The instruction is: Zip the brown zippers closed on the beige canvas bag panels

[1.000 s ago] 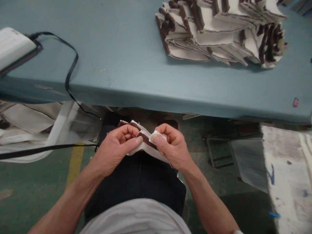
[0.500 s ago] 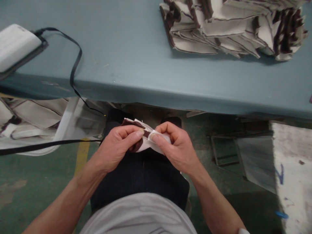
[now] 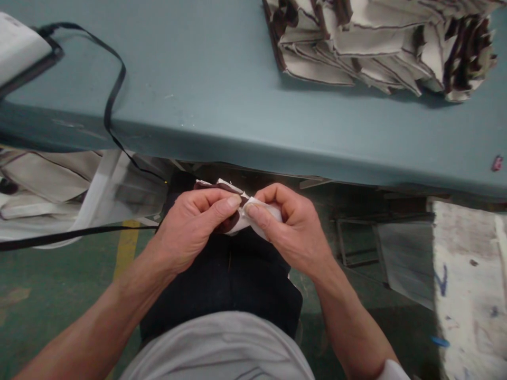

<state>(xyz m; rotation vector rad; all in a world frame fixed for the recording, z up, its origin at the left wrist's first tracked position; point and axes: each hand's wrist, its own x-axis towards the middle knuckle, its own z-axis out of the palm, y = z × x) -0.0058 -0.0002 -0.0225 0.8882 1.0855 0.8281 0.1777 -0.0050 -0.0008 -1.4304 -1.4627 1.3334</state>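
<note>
Grey-blue table [image 3: 222, 100], stacked fabric pieces [image 3: 380, 47], green floor [image 3: 59, 285]

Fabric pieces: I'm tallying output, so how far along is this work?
Done, it seems: a stack of cream-and-brown pieces lies on the table. In hand: the left hand and right hand pinch one piece over the lap. Possibly left: more fabric lies under the table's left end; how much is unclear.

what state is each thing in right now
left hand: shut on the cloth piece
right hand: shut on the cloth piece
cloth piece: bunched between both hands, over the lap
cloth stack: piled on the table, untouched
black strap: looped, hanging off the table edge
</note>
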